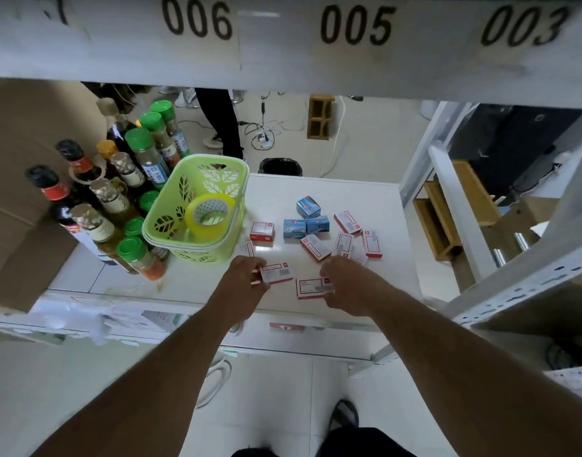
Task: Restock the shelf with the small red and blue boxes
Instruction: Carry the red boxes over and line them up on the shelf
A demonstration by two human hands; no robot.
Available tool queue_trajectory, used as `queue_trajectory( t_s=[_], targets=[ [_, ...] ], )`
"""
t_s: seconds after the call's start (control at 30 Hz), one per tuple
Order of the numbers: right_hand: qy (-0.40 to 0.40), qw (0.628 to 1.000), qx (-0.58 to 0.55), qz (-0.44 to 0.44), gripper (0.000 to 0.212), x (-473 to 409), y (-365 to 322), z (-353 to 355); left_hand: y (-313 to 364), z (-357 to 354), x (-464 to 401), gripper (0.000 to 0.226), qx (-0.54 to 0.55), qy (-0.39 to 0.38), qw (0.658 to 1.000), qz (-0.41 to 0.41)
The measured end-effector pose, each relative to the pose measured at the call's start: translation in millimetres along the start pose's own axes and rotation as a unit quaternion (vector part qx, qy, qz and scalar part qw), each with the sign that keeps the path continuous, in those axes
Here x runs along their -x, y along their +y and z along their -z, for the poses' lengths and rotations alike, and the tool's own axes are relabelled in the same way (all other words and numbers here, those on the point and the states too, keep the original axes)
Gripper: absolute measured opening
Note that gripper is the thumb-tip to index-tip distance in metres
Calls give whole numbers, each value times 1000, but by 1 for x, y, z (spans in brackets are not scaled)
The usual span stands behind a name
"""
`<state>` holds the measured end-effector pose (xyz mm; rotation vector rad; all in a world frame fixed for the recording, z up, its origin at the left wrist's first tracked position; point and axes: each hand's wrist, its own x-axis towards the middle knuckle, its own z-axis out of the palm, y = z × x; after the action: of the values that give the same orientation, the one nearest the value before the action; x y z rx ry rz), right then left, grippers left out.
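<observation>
Several small red-and-white boxes lie scattered on the white shelf (355,199), among them one (262,231) beside the basket and one (315,247) in the middle. Three small blue boxes (306,224) sit in a cluster behind them. My left hand (246,275) grips a red box (277,272) at the shelf's front. My right hand (344,282) holds another red box (311,288) by its right end, close to the front edge. Both boxes rest on or just over the shelf surface.
A green plastic basket (170,222) holding a roll of yellow tape (210,214) stands left of the boxes. Several sauce bottles and green-capped spice jars (118,199) crowd the shelf's left end. An upper shelf beam (349,44) with number labels hangs overhead. A white upright post (457,206) is on the right.
</observation>
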<state>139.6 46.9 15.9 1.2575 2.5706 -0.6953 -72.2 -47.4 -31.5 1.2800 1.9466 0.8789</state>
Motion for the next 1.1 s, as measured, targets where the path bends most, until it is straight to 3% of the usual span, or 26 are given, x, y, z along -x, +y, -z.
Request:
queue_trajectory(
  t_s=[0.23, 0.37, 0.57, 0.9, 1.1],
  targets=[
    [82, 995, -28, -47, 35, 57, -15, 9, 26, 20, 6, 41, -56, -48, 994, -79],
    [125, 984, -56, -111, 41, 103, -28, 7, 54, 31, 25, 43, -134, -75, 970, -190],
    [180, 965, -12, -188, 37, 195, -42, 14, 110, 24, 60, 42, -125, -137, 942, -280],
    [260, 896, -71, -353, 16, 375, -26, -3, 219, -56, 152, 41, -107, -248, 878, -395],
    [307, 846, -90, -426, 17, 505, -18, -10, 305, -124, 236, 41, -110, -300, 837, -443]
  ],
)
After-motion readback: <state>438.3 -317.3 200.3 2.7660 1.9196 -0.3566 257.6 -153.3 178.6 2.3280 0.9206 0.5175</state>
